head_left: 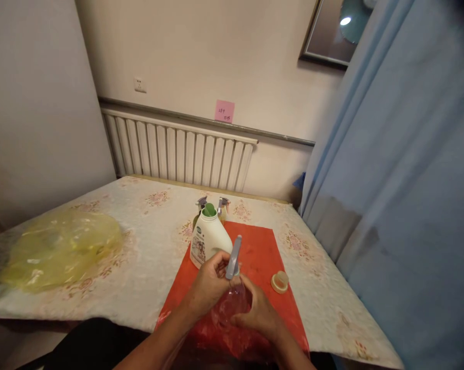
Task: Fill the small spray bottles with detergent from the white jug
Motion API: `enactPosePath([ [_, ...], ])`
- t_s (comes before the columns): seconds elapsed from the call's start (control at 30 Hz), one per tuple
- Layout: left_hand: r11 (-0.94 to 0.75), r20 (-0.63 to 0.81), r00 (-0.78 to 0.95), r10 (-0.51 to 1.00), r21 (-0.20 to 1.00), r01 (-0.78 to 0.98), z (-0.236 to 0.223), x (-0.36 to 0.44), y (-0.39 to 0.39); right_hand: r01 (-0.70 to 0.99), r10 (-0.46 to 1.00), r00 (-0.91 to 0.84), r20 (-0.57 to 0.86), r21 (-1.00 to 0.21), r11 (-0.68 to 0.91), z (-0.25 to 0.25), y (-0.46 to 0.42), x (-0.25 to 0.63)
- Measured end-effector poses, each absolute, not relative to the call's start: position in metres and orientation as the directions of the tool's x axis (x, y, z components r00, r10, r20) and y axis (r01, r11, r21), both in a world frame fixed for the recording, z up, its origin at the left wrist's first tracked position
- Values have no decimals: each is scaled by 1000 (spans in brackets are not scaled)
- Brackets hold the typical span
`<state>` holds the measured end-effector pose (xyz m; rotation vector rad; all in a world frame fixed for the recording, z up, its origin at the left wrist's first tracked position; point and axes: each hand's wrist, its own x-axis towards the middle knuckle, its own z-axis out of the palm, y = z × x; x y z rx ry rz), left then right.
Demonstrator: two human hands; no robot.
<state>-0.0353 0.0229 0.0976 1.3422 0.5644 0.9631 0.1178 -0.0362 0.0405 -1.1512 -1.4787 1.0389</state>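
The white jug (211,237) stands upright on the red sheet (255,246), which is spread over a flower-patterned surface (150,246). A green piece (209,209) shows in its mouth. Nearer the person than the jug and slightly to its right is a clear bottle (232,304) topped by a gray trigger head (234,257). The left hand (215,277) is mostly closed, its thumb and fingers at the trigger head's base; the exact contact is partly hidden. The right hand (258,310) curves around the bottle's body, its fingers bent and the thumb on the near side.

To the right of the jug, and closer to the person, a pale cap (280,281) sits by the sheet's edge. Just behind the jug, partly covered by it, are two spray bottles (223,209). Well to the jug's left lies a crumpled yellow plastic bag (68,249). Beyond the jug, a white radiator (178,151) runs along the wall; far to its right hangs a blue curtain (401,180).
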Motion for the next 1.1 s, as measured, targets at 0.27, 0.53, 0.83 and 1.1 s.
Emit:
enactPosePath([
  [0.27, -29, 180, 733, 656, 976, -214, 103, -58, 31, 152, 975, -100, 198, -965, 212, 48, -37, 118],
  [0.53, 118, 92, 626, 775, 951, -285, 91, -56, 32, 150, 979, -126, 160, -972, 178, 52, -42, 109],
  [0.83, 56, 85, 746, 661, 985, -162, 100, -65, 30, 267, 987, -73, 143, -951, 157, 44, -39, 111],
  [1.1, -20, 179, 517, 837, 954, -298, 93, -42, 20, 298, 983, -28, 182, -937, 182, 48, -39, 108],
])
